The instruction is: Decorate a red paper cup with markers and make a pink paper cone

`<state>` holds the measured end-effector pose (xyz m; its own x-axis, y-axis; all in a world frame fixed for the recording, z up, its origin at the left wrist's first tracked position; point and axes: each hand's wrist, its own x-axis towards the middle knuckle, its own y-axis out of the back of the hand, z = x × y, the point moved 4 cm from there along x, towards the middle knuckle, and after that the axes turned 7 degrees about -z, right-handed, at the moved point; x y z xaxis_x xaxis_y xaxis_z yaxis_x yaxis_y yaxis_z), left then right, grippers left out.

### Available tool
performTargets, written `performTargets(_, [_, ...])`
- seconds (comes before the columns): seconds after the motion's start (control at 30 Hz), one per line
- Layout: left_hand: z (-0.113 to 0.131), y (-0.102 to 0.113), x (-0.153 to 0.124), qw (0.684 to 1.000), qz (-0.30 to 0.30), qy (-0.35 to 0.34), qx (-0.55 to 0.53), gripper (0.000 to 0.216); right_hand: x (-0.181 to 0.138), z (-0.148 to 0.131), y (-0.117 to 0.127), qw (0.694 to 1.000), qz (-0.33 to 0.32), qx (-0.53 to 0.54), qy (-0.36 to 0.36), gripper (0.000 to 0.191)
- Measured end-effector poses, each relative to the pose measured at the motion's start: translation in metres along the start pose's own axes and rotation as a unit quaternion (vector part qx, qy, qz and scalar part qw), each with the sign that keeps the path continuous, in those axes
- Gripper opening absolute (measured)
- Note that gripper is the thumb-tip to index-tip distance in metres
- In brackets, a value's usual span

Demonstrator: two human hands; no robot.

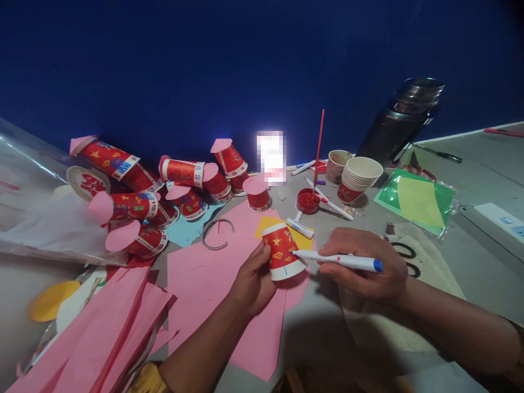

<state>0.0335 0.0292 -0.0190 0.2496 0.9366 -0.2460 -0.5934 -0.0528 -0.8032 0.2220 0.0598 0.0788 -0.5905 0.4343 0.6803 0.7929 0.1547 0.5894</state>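
Observation:
My left hand [254,281] is closed around the side of a red paper cup [280,254] turned rim down, printed with gold stars and swirls. A short blue stroke shows on its white rim band. In my right hand [364,265] is a white marker [339,259] with a blue end, its tip pointing left at the cup's red side. Whether the tip touches the cup I cannot tell. Beneath the cup lie pink paper [221,289] and a yellow piece [305,240].
Several decorated cups with pink paper cones [188,202] lie and stand at the left. Behind are a dish of red paint [308,202] with a stick, a stack of paper cups [360,177] and a dark thermos [399,125]. Pink strips [102,333] lie at the front left.

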Motion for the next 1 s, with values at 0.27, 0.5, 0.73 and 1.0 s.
performTargets(0.27, [-0.0001,0.0021,-0.0012,1.0,0.018,0.012,-0.011,0.055,0.0026,-0.0037,0.0026,1.0,0.008,-0.007,-0.002,0.005])
performTargets(0.5, [0.0002,-0.0032,-0.0014,1.0,-0.012,0.004,0.0,0.055,0.0017,-0.0039,0.0013,1.0,-0.001,-0.014,0.007,0.006])
performTargets(0.73, [-0.0003,-0.0006,-0.0012,1.0,0.006,0.004,-0.007,0.056,0.0027,-0.0028,0.0034,1.0,0.0,-0.005,-0.004,0.004])
performTargets(1.0, [-0.0014,-0.0026,-0.0017,1.0,-0.015,0.006,0.003,0.056,0.001,-0.0029,0.0019,1.0,-0.009,-0.006,0.007,0.005])
